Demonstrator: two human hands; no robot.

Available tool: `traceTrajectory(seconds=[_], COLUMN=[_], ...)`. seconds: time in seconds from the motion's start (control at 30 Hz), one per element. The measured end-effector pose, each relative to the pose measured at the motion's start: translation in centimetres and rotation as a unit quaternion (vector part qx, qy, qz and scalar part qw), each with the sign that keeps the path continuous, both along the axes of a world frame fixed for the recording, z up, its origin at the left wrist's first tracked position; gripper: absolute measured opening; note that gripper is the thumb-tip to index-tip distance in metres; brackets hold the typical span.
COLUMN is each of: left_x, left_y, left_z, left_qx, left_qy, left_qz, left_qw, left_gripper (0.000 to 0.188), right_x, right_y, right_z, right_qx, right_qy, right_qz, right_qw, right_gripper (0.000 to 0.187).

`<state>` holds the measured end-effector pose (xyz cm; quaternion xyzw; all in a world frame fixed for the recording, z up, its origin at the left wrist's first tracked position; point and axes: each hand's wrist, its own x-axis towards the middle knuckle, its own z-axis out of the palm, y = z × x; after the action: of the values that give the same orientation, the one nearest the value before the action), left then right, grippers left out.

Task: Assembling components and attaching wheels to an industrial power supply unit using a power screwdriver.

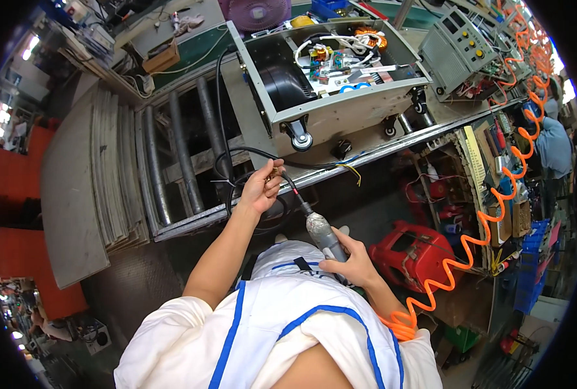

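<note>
My right hand [352, 260] is wrapped round a grey power screwdriver [323, 235], its front end covered in silvery wrapping. The tool points up and left, and its dark bit with a red band [295, 192] ends close to the fingers of my left hand [261, 188]. That hand is curled, with small brass-coloured pieces [275, 172] between the fingers; their exact kind is too small to make out. A black cable [252, 150] runs just beyond my left hand. Further off, an open metal cabinet [350, 113] with casters holds circuit boards, wiring and a black rounded part.
The cabinet rests on a roller conveyor [177, 146]. Flat grey panels [84, 188] lean at its left. An orange coiled hose [454, 264] stretches along my right. A red machine [413, 256] stands below the bench, and a grey control box [458, 48] sits at the back right.
</note>
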<state>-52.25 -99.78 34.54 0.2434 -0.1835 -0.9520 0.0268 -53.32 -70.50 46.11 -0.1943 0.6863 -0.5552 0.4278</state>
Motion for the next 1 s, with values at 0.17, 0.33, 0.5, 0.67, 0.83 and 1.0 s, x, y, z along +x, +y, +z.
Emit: traceTrajectory(seconds=[0.17, 0.33, 0.5, 0.67, 0.83, 1.0], left_x=[-0.6, -1.0, -1.4, -1.8, -2.1, -2.2], left_y=[1.7, 3.1, 4.1, 5.2, 5.8, 7.0], left_z=[1.4, 2.8, 3.2, 2.8, 2.9, 3.0], left_qx=[-0.115, -0.151, -0.164, -0.152, -0.117, -0.159], left_qy=[-0.076, -0.104, -0.099, -0.096, -0.097, -0.106], left_qz=[0.035, 0.054, 0.047, 0.052, 0.064, 0.111], left_qw=[0.99, 0.982, 0.98, 0.982, 0.986, 0.975], left_gripper=[0.025, 0.028, 0.025, 0.023, 0.024, 0.021], right_x=[-0.4, -0.8, -0.8, -0.9, -0.3, 0.6], right_y=[0.7, 0.8, 1.6, 2.2, 2.6, 2.7], right_z=[-0.1, 0.5, -0.6, -0.9, -1.2, -2.6], right_qx=[-0.013, 0.023, 0.026, 0.008, -0.003, -0.021], right_qy=[-0.006, -0.022, 0.012, 0.031, -0.034, -0.022], right_qz=[0.005, 0.022, 0.014, 0.012, -0.011, -0.034], right_qw=[1.0, 0.999, 0.999, 0.999, 0.999, 0.999], right_gripper=[0.078, 0.082, 0.081, 0.075, 0.08, 0.081])
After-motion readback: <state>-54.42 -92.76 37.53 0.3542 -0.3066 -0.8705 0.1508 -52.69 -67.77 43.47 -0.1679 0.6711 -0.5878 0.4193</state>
